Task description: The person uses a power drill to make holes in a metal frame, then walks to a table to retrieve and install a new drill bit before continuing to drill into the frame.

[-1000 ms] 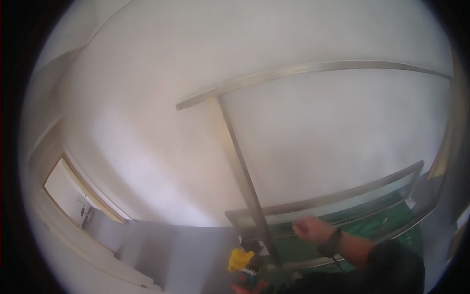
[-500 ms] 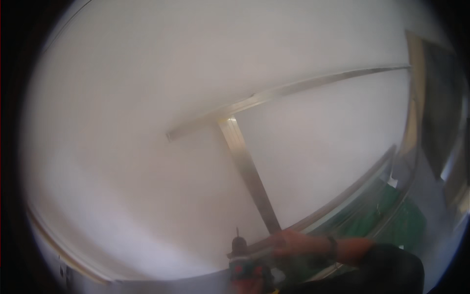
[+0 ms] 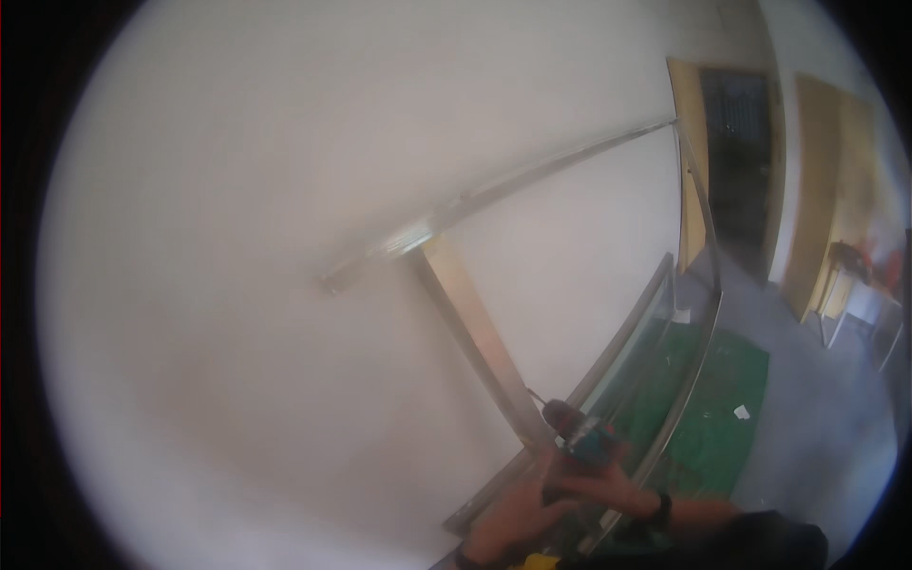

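Note:
A cordless drill, dark at the chuck and teal on the body, tilts with its thin bit up and left near the lower end of an upright metal profile. My right hand, with a dark wristband, is closed around the drill from below. Close beside it, my left hand reaches toward the drill's grip and the profile's foot. Blur hides its fingers, so I cannot tell what they grip. The profile's upper end meets a long metal rail.
A bent metal edge curves along the right of a glazed frame. Green sheeting with white scraps covers the floor there. Farther right are a doorway, a wooden board and a stand with red items.
The drill has moved right and turned from upright to tilted up-left. My right hand has left the profile for the drill. My left hand now shows beside it, and the view has swung right.

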`<state>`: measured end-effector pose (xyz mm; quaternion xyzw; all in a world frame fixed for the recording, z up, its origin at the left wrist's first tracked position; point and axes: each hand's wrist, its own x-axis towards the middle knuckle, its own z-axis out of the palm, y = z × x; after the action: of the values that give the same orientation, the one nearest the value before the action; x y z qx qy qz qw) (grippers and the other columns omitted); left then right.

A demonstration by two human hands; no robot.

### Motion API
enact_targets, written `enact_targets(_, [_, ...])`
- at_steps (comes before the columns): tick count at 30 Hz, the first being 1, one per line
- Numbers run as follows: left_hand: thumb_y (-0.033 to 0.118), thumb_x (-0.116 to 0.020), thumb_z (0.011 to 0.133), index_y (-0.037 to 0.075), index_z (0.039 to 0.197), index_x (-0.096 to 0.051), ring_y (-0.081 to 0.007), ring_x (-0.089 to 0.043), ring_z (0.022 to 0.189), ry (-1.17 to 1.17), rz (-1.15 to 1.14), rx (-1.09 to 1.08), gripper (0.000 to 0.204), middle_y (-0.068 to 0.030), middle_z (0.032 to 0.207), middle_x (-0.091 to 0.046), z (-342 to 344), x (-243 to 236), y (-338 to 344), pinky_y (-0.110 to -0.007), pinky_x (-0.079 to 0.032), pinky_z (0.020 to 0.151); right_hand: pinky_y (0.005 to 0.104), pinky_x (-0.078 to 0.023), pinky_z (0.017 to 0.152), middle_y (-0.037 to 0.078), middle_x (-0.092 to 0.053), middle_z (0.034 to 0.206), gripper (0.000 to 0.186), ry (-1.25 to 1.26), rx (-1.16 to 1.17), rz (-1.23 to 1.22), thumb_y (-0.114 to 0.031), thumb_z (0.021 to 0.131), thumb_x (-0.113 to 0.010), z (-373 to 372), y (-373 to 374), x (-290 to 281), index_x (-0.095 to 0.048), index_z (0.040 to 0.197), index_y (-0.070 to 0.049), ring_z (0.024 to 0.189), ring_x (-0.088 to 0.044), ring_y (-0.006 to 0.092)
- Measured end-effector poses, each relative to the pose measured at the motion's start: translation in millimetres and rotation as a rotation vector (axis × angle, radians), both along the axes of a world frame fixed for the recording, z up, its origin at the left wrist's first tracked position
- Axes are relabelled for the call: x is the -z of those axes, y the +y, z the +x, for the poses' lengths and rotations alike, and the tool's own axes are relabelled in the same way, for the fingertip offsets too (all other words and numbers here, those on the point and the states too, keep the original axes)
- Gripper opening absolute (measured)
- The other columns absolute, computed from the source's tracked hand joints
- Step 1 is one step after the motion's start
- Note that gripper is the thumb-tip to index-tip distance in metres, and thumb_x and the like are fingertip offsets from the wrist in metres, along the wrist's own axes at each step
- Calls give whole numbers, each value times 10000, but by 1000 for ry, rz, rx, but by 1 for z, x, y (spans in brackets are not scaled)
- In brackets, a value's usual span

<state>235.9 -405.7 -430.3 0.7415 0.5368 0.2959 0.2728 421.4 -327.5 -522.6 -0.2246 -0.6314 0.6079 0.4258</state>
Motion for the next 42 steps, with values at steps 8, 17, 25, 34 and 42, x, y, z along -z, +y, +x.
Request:
enact_targets(8, [170, -607, 972, 26, 1409, -485, -225, -434, 1319, -742, 391, -318, 476, -119, 1420, -477, -181, -66, 120, -416, -411, 1060, 324, -525, 866, 65, -678, 1090, 446, 155, 263, -279, 60, 781, -684, 71, -31, 56, -595, 1212, -11, 997, -641, 166])
enact_targets(17, [149, -651, 913, 182, 1477, -389, -247, -450, 1322, -1321, 228, 52, 623, -17, 1454, -488, -192, -113, 222, -554, -277, 1120, 318, -518, 827, 91, -664, 990, 340, 249, 756, -225, -46, 773, -585, 56, -113, 49, -619, 1105, 20, 904, -643, 207])
enact_targets(25, [62, -723, 905, -57, 1301, -532, -214, -584, 1155, -703, 681, 98, 455, -130, 1260, -600, -121, -121, 186, -357, -451, 1027, 318, -499, 805, 93, -639, 950, 338, 191, 1014, -160, -96, 783, -574, 12, -172, 31, -619, 1097, 22, 904, -621, 202])
enact_targets(34, [90, -646, 923, -19, 1418, -438, -287, -539, 1256, -823, 773, 568, 548, -174, 1408, -509, -122, -95, 196, -367, -435, 1061, 316, -481, 812, 94, -634, 939, 396, 297, 1288, -33, -154, 783, -557, -62, -168, 24, -596, 1137, 18, 895, -611, 205])
enact_targets(42, [143, -630, 977, 45, 1508, -319, -172, -421, 1346, -842, 494, 831, 624, -61, 1493, -407, -118, -73, 206, -309, -346, 1140, 282, -470, 688, 117, -655, 928, 420, 367, 1311, 77, -160, 779, -563, -54, -152, 6, -585, 1167, -1, 778, -577, 168])
